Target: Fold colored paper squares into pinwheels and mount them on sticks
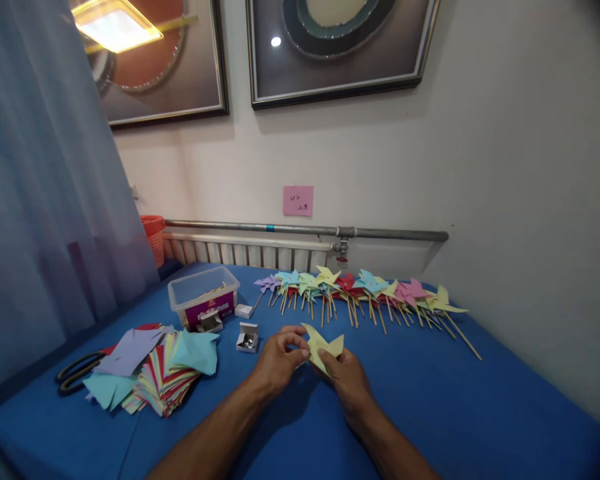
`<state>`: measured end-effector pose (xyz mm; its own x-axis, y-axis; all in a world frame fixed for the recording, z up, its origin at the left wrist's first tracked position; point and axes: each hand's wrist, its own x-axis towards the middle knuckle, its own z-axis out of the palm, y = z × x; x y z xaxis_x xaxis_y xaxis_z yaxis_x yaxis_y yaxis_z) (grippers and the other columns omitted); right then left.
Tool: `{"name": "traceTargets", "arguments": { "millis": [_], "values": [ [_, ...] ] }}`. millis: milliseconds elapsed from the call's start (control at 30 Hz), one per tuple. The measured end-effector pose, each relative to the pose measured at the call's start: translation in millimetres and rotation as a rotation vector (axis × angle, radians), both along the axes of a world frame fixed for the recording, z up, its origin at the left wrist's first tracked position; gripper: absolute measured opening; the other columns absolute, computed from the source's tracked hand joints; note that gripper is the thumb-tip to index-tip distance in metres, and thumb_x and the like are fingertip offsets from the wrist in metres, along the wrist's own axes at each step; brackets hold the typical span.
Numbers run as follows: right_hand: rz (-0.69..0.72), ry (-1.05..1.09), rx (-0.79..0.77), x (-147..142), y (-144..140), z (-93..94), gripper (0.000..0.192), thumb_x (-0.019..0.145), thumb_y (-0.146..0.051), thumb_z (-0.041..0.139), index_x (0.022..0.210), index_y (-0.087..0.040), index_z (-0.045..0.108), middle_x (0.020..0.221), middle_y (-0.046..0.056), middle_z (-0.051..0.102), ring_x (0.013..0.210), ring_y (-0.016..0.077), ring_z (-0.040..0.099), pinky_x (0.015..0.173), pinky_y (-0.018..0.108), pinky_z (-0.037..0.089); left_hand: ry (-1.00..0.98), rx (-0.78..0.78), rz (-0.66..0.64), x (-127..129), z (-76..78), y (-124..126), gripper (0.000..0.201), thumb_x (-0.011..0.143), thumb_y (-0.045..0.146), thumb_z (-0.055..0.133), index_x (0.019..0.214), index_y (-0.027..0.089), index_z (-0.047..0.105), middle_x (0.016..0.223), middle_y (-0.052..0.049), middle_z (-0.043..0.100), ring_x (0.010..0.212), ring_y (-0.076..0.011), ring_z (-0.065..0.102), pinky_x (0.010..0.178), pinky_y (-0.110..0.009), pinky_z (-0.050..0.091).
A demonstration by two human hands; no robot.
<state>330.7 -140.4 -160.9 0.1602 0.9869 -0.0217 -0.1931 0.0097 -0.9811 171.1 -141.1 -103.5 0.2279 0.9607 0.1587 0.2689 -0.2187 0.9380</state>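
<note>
A pale yellow paper pinwheel (325, 348) is held between my two hands above the blue cloth, with no stick visible on it. My left hand (283, 357) pinches its left corner between thumb and fingers. On the other side, my right hand (347, 380) grips it with the thumb on the front of the paper. Just left of my left hand stands a small open box (247, 339) with shiny metal pins inside. Further left lie a fanned stack of coloured paper squares (165, 380) and a light blue cut sheet (195, 351).
Finished pinwheels on sticks (350, 285) lie in a row along the back. A clear plastic tub (204, 291) with sticks, a small white box (244, 311) and black-handled scissors (77, 372) are at left. Behind the table runs a pipe (300, 230).
</note>
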Motion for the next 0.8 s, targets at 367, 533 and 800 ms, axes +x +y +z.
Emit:
{"name": "traceTargets", "arguments": {
  "millis": [367,533,800],
  "values": [
    [-0.014,-0.044,0.042,-6,-12,13.3,0.047,0.066,-0.051,0.076,0.098,-0.016,0.071,0.082,0.007,0.078,0.074,0.0255,0.072,0.069,0.033,0.056,-0.054,-0.098,0.025,7,-1.4,-6,0.005,0.075,0.012,0.065,0.072,0.015,0.068,0.113,-0.01,0.072,0.106,-0.0216,0.066,0.096,-0.033,0.051],
    [0.058,-0.04,0.061,-11,-18,21.5,0.05,0.065,-0.053,0.08,0.095,-0.014,0.073,0.077,0.006,0.077,0.074,0.0268,0.071,0.062,0.031,0.054,-0.272,-0.112,-0.042,9,-9.8,-4,0.009,0.067,0.022,0.068,0.066,0.014,0.064,0.079,-0.003,0.065,0.071,-0.0141,0.059,0.07,-0.025,0.048],
    [0.093,-0.026,0.092,-9,-15,14.9,0.044,0.068,-0.049,0.078,0.097,-0.016,0.074,0.084,0.007,0.078,0.078,0.0276,0.071,0.072,0.036,0.055,-0.263,-0.172,-0.012,7,-12.9,0,0.015,0.065,0.029,0.067,0.068,0.016,0.061,0.058,0.002,0.058,0.051,-0.0094,0.044,0.052,-0.023,0.032]
  ]
}}
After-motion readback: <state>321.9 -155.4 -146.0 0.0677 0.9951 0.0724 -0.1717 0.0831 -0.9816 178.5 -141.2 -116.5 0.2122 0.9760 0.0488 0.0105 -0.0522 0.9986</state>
